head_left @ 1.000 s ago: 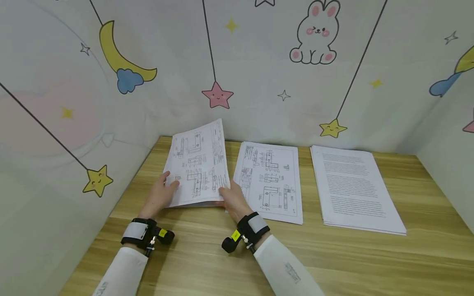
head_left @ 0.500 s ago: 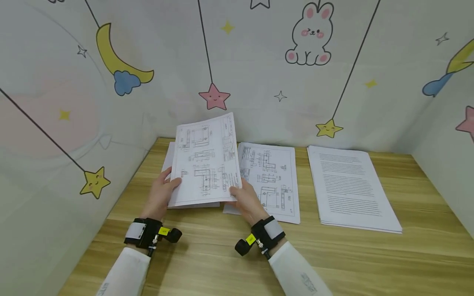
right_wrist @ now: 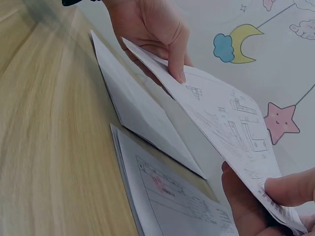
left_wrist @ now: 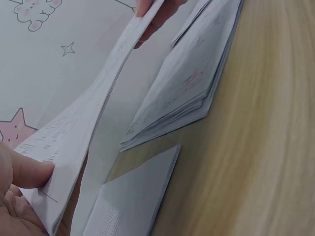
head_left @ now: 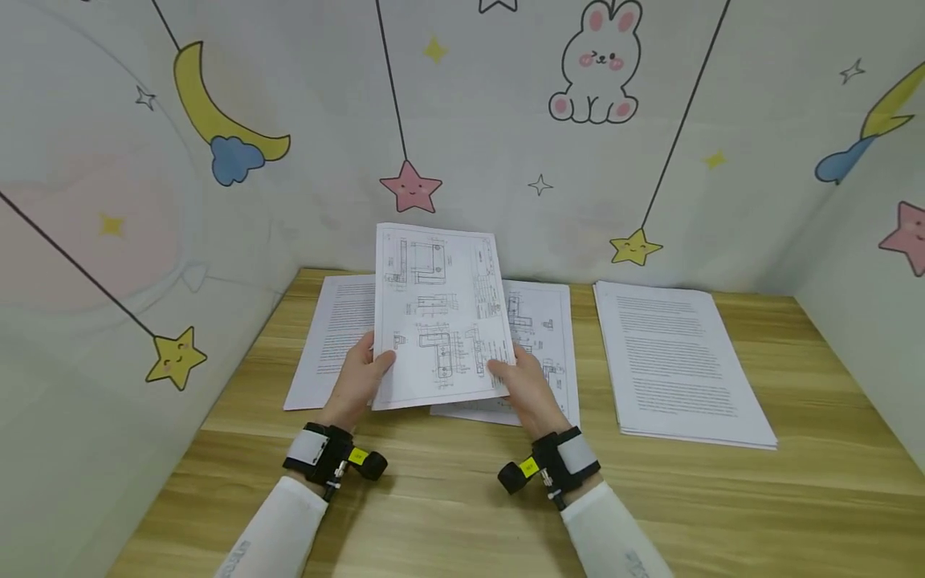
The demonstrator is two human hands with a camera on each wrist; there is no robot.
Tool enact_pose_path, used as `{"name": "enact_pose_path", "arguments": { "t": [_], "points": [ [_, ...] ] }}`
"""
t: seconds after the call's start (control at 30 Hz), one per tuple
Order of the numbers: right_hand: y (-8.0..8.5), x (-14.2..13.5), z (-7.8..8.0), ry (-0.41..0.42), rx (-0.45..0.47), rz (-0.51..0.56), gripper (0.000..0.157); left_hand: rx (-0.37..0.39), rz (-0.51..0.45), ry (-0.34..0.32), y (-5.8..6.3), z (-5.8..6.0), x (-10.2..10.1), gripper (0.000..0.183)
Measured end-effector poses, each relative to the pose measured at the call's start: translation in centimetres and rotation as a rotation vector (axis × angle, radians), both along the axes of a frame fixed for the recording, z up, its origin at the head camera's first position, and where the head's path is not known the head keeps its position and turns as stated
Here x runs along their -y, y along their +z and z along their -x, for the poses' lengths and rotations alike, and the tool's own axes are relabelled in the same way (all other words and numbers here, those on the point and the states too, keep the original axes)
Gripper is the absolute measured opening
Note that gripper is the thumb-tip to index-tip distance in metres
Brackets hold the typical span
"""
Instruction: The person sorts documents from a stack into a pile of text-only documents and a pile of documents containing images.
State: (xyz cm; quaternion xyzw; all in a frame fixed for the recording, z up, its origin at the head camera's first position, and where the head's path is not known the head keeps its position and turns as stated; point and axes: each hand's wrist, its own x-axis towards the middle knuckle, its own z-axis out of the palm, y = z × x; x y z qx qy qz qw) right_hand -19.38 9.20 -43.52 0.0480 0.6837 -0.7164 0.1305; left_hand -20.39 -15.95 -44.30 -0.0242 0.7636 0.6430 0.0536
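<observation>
Both hands hold up a thin stack of drawing sheets [head_left: 441, 321] printed with technical part drawings. My left hand [head_left: 359, 377] pinches its lower left edge, thumb on top and fingers behind. At the lower right edge, my right hand [head_left: 531, 389] grips the same way. Beneath the raised sheets, a second pile of drawings [head_left: 549, 345] lies on the table, partly covered. A stack of text pages [head_left: 328, 345] lies at the left, its right part hidden. In the right wrist view the thumb [right_wrist: 290, 189] presses on the printed face of the sheets.
Another stack of text pages [head_left: 675, 365] lies on the right of the wooden table [head_left: 448, 498]. A white wall cloth [head_left: 491, 104] with cartoon prints rises behind the table and along its sides. Each wrist wears a black strap with a small camera [head_left: 372, 464].
Both hands have lifted the drawing sheets and carried them to the right. The text pages at the left have come into view, and the sheets now overlap the middle pile.
</observation>
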Motion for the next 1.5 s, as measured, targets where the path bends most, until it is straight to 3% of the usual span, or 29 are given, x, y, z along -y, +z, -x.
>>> {"name": "enact_pose_path", "arguments": {
  "t": [0.2, 0.33, 0.5, 0.63, 0.8, 1.0, 1.27, 1.5],
  "points": [
    [0.5, -2.6, 0.6, -0.001, -0.027, -0.146, 0.037, 0.013, 0.026, -0.012, -0.3, 0.5, -2.2, 0.043],
    [0.6, -4.3, 1.1, -0.054, -0.021, -0.243, 0.044, 0.002, 0.022, -0.036, -0.5, 0.8, -3.7, 0.042],
    [0.4, -6.0, 1.5, -0.108, -0.013, -0.275, 0.054, -0.024, 0.03, -0.075, -0.7, 1.0, -5.8, 0.043],
    [0.3, -6.7, 1.6, -0.138, 0.002, -0.294, 0.056, -0.041, 0.069, -0.077, -0.8, 1.1, -7.3, 0.045],
    [0.2, -7.2, 1.6, -0.158, 0.005, -0.412, 0.055, -0.044, 0.16, -0.053, -1.3, 1.4, -8.7, 0.046],
    [-0.1, -8.0, 1.5, -0.105, -0.052, -0.568, 0.053, -0.025, 0.244, -0.031, -1.8, 1.6, -9.4, 0.042],
    [-0.3, -8.6, 1.3, -0.058, -0.081, -0.62, 0.052, 0.012, 0.302, -0.028, -1.7, 1.8, -9.6, 0.044],
    [-0.4, -8.3, 1.2, -0.055, -0.14, -0.832, 0.053, 0.015, 0.437, -0.028, -1.2, 1.9, -9.7, 0.042]
  ]
}}
